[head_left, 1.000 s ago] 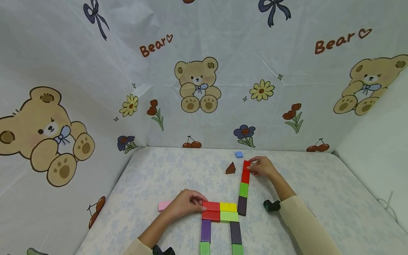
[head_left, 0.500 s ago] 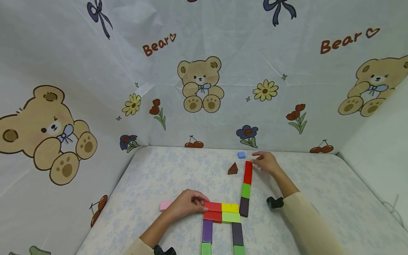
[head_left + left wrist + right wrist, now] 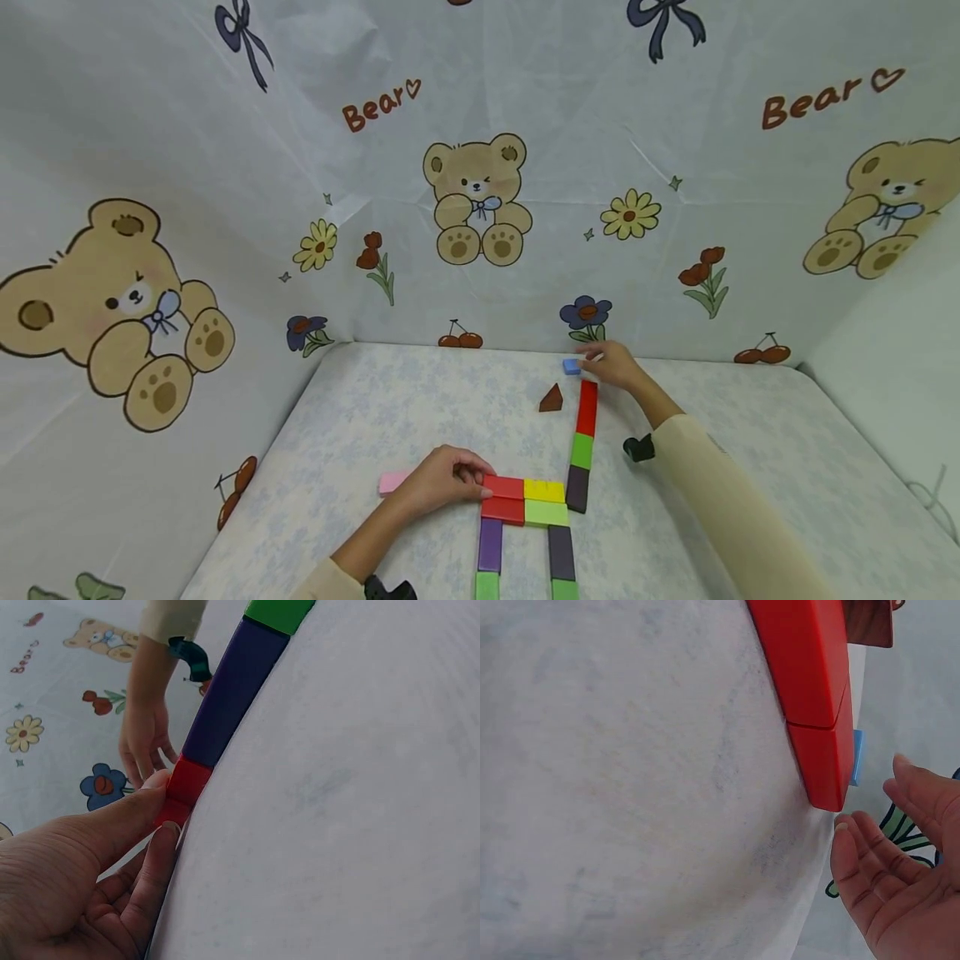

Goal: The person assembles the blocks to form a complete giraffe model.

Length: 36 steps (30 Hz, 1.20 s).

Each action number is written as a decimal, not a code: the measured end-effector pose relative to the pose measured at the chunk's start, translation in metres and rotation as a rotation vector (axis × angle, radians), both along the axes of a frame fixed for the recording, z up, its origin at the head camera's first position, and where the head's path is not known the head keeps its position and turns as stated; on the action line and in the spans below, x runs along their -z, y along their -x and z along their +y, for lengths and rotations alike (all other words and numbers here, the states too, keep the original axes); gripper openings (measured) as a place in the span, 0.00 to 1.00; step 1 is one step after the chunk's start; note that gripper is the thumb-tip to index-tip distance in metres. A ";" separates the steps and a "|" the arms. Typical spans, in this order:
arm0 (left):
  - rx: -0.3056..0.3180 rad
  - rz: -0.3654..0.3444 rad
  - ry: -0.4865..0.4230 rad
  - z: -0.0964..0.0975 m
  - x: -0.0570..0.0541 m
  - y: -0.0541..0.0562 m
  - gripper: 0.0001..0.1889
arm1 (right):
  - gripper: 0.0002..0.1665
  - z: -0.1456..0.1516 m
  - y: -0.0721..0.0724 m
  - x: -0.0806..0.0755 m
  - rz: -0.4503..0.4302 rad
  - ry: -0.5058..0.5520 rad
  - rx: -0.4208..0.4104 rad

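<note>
My left hand [image 3: 448, 482] is at the left end of two stacked rows of blocks, its thumb and fingers pinching the ends of the upper red block [image 3: 503, 487] and lower red block [image 3: 502, 510]. In the left wrist view the fingertips touch both red pieces [image 3: 189, 782], near a purple block [image 3: 232, 694]. My right hand [image 3: 611, 364] hovers by a small blue block [image 3: 572, 367], fingers spread and holding nothing. Close to it lies the far end of a column of red blocks [image 3: 588, 408], a green block [image 3: 582, 450] and a dark block [image 3: 577, 488].
A brown triangular block [image 3: 551, 399] lies left of the column. A pink block [image 3: 393, 482] is partly behind the left hand. Yellow [image 3: 543, 490] and light green [image 3: 546, 512] blocks continue the rows. Purple [image 3: 490, 545] and dark [image 3: 561, 552] legs extend nearer. A bear-print cloth [image 3: 480, 308] backs the table.
My right hand has let go of the far red block and moved beyond it, leftward toward the blue block. The left hand stays on the red blocks. The head view has shifted slightly.
</note>
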<state>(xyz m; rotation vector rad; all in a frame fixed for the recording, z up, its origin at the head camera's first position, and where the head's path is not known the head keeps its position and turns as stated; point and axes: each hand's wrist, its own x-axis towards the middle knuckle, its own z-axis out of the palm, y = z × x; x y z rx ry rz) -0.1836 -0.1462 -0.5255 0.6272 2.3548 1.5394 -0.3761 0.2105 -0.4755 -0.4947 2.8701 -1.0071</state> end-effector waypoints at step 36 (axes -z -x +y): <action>-0.020 -0.005 0.044 0.000 -0.003 -0.001 0.10 | 0.18 0.021 0.001 0.011 -0.084 -0.014 0.063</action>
